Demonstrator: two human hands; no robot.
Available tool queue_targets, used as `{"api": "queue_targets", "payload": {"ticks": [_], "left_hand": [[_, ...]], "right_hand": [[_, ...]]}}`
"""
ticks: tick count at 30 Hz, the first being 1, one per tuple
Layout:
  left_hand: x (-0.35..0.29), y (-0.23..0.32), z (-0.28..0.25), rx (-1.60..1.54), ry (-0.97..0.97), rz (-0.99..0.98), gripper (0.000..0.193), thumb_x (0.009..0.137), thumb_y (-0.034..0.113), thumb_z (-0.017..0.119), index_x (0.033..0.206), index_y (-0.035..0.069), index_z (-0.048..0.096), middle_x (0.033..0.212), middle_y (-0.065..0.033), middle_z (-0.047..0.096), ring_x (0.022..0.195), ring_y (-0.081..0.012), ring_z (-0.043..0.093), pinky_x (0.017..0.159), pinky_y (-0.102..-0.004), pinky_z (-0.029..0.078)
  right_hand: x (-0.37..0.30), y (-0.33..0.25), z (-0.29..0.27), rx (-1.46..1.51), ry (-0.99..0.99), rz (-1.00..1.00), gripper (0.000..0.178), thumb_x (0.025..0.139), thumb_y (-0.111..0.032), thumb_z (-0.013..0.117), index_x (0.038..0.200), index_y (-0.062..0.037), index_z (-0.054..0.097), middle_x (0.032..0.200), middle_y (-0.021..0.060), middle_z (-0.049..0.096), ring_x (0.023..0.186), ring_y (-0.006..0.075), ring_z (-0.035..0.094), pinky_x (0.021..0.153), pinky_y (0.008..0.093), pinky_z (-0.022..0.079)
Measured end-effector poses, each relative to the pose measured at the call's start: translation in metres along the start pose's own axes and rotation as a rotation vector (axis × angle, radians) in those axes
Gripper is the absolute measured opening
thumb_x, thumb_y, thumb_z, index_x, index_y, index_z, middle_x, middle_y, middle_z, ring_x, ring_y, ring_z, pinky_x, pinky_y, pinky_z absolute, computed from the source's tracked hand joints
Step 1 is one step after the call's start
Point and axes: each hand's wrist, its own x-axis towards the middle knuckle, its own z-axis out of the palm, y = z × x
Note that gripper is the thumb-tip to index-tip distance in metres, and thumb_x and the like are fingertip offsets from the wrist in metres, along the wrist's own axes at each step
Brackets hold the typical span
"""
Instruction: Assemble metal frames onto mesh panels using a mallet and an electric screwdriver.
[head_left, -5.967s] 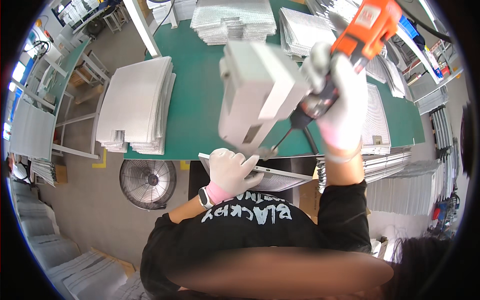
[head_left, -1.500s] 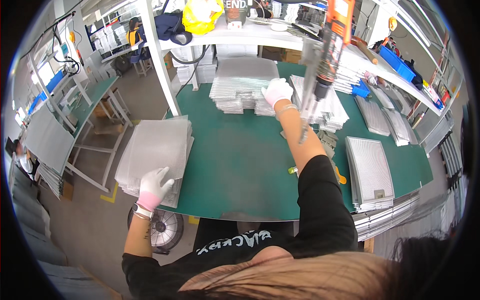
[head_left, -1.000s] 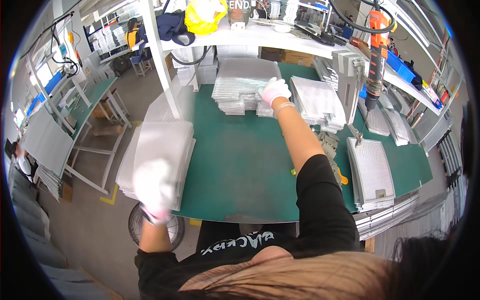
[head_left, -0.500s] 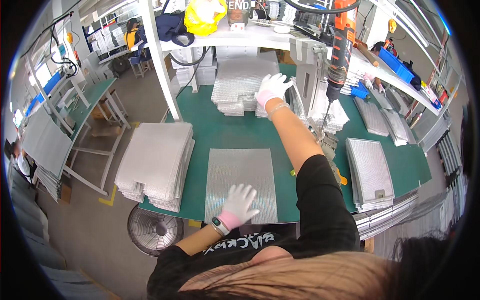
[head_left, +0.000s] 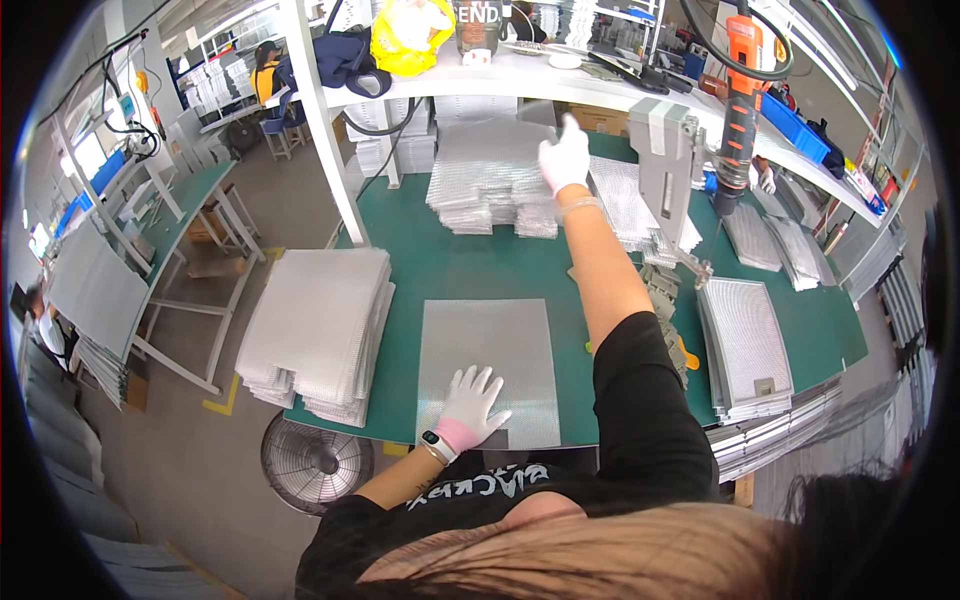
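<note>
A rectangular grey metal mesh sheet (head_left: 488, 340) lies flat at the front middle of the green table. My left hand (head_left: 472, 405), in a white glove with a pink cuff, rests on its lower part with fingers spread. Farther off, my right hand (head_left: 566, 160), gloved the same way, is at the right edge of a stack of mesh sheets (head_left: 485, 160). One finger points up and the others look folded; whatever they grip is hidden. Beside that hand is another mesh pile (head_left: 622, 195).
A tall stack of notched mesh sheets (head_left: 312, 300) stands left, framed mesh panels (head_left: 748, 335) right. An orange and black power driver (head_left: 740, 110) hangs beside a grey clamp fixture (head_left: 668, 160). A white shelf (head_left: 480, 80) spans the back. A floor fan (head_left: 318, 460) sits below the table.
My right hand has shifted slightly right and farther away, its spread fingers now mostly folded. The driver has swung right and away from the fixture. My left hand stays on the sheet.
</note>
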Motion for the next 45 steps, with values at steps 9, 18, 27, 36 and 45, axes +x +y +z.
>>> {"api": "queue_targets", "payload": {"ticks": [9, 18, 27, 36, 45], "left_hand": [[0.001, -0.004, 0.007, 0.019, 0.031, -0.004, 0.063, 0.087, 0.046, 0.062, 0.131, 0.001, 0.055, 0.136, -0.0241, 0.050, 0.127, -0.0421, 0.043, 0.111, -0.0538, 0.028], [0.013, -0.027, 0.016, -0.253, 0.086, -0.104, 0.063, 0.091, 0.040, 0.059, 0.139, 0.001, 0.048, 0.144, -0.0241, 0.045, 0.136, -0.0436, 0.037, 0.115, -0.0520, 0.027], [-0.040, -0.029, -0.107, -1.742, 0.538, -0.302, 0.057, 0.106, 0.036, 0.038, 0.148, -0.002, 0.034, 0.140, -0.0225, 0.050, 0.117, -0.0276, 0.061, 0.104, -0.0408, 0.045], [-0.052, -0.042, -0.057, -0.875, 0.368, -0.613, 0.056, 0.095, 0.020, 0.062, 0.142, -0.004, 0.042, 0.104, -0.0127, 0.069, 0.084, -0.0184, 0.066, 0.076, -0.0286, 0.053], [-0.027, -0.036, -0.045, -0.286, 0.079, -0.731, 0.080, 0.085, 0.029, 0.072, 0.147, -0.002, 0.033, 0.111, -0.0253, 0.065, 0.096, -0.0407, 0.065, 0.082, -0.0435, 0.053]], "right_hand": [[0.012, 0.033, -0.023, 1.106, -0.230, 0.309, 0.058, 0.093, 0.001, 0.055, 0.149, -0.0023, 0.039, 0.106, 0.0082, 0.066, 0.081, 0.0088, 0.059, 0.067, 0.0227, 0.052], [-0.034, 0.050, -0.059, 1.369, -0.362, 0.329, 0.044, 0.093, -0.002, 0.059, 0.137, 0.0017, 0.050, 0.115, 0.0073, 0.063, 0.094, 0.0143, 0.061, 0.078, 0.0276, 0.052], [-0.292, 0.012, -0.190, 0.652, -0.448, 0.342, 0.033, 0.091, 0.006, 0.055, 0.122, 0.0045, 0.064, 0.097, 0.0039, 0.068, 0.085, 0.0088, 0.060, 0.079, 0.0227, 0.049], [-0.368, -0.001, -0.216, 0.220, -0.434, 0.318, 0.041, 0.082, -0.003, 0.072, 0.122, 0.0037, 0.065, 0.111, 0.0137, 0.071, 0.071, 0.0098, 0.062, 0.069, 0.0231, 0.052], [-0.390, 0.034, -0.187, 0.014, -0.478, 0.127, 0.056, 0.074, -0.016, 0.082, 0.123, 0.0039, 0.063, 0.118, 0.0182, 0.068, 0.083, 0.0212, 0.068, 0.080, 0.0291, 0.054]]}}
